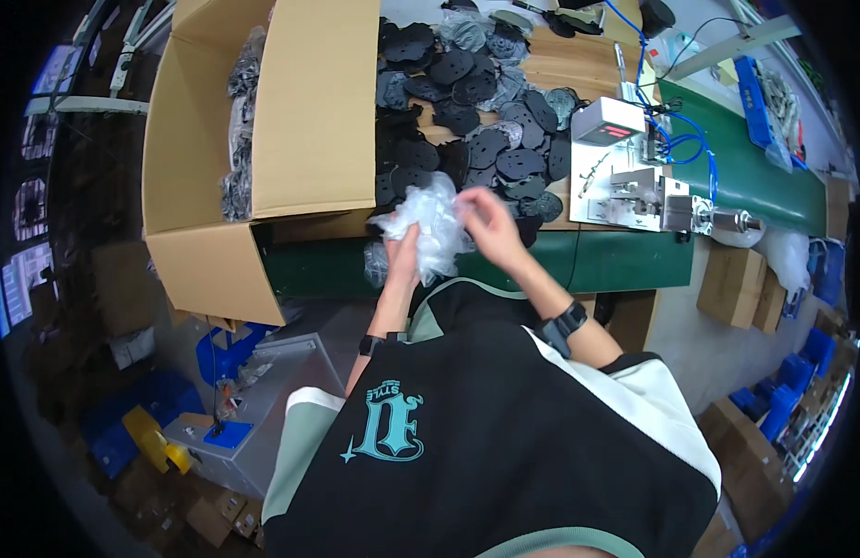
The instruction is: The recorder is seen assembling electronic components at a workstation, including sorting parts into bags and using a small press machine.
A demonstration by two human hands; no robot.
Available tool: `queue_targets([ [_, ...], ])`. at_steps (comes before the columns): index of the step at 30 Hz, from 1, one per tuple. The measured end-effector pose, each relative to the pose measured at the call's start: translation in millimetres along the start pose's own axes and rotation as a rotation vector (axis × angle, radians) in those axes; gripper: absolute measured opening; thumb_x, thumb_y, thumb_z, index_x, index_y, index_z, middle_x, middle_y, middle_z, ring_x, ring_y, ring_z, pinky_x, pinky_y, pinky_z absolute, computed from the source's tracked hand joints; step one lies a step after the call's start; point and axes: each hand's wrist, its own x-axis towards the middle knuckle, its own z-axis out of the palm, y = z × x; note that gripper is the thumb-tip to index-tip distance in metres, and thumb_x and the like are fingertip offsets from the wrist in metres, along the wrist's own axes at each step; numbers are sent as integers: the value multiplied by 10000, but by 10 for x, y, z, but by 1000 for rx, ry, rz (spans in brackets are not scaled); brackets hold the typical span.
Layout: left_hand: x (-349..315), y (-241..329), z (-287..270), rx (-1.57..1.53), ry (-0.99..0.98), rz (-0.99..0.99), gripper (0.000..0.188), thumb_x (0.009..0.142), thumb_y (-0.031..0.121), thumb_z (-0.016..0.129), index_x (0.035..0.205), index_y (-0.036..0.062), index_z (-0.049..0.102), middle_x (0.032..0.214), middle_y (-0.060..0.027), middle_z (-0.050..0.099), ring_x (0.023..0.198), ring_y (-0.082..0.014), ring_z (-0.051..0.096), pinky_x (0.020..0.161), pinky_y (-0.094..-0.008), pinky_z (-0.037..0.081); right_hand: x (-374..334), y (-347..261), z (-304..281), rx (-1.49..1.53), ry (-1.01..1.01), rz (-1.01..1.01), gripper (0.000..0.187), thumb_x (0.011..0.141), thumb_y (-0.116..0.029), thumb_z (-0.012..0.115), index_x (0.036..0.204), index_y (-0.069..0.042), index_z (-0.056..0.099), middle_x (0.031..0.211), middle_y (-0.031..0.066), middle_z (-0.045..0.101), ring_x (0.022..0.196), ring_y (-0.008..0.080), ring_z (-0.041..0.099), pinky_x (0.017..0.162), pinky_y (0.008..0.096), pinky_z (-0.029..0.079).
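A crumpled bunch of clear plastic bags (pixel 428 228) is bundled in front of me, at the near edge of the table. My left hand (pixel 404 255) is closed round its lower left side, thumb up against the film. From the right, my right hand (pixel 490 226) pinches the bunch's upper right edge between thumb and fingertips. Just beyond the hands lie many flat black oval pads (pixel 520 163), loose and overlapping, some wrapped in clear film. How many bags are in the bunch I cannot tell.
An open cardboard box (pixel 316 112) with film-wrapped items stands at the left. On the right is a metal fixture (pixel 635 191) with a small white display unit (pixel 608 122) and blue air hoses (pixel 695 139). A grey cabinet (pixel 295 381) stands at lower left.
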Motion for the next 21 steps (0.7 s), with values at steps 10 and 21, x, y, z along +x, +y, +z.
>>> queue_targets([
  [10,-43,138,426,-66,-467,-315,490,929,186,676,1357,60,474,1270,-52,579,1166,-163,572,979,-347,484,-183,-100,-149,-591,-46,-118,325,826,-72,657,1132,1,577,1019,154,682,906,289,661,816,367,500],
  [21,141,321,489,48,-104,-68,314,823,-12,672,1117,26,570,1002,-62,665,887,-151,659,762,-306,548,66,-421,-313,225,-223,388,299,1001,-94,538,1289,-17,549,1297,137,619,990,149,662,876,300,552],
])
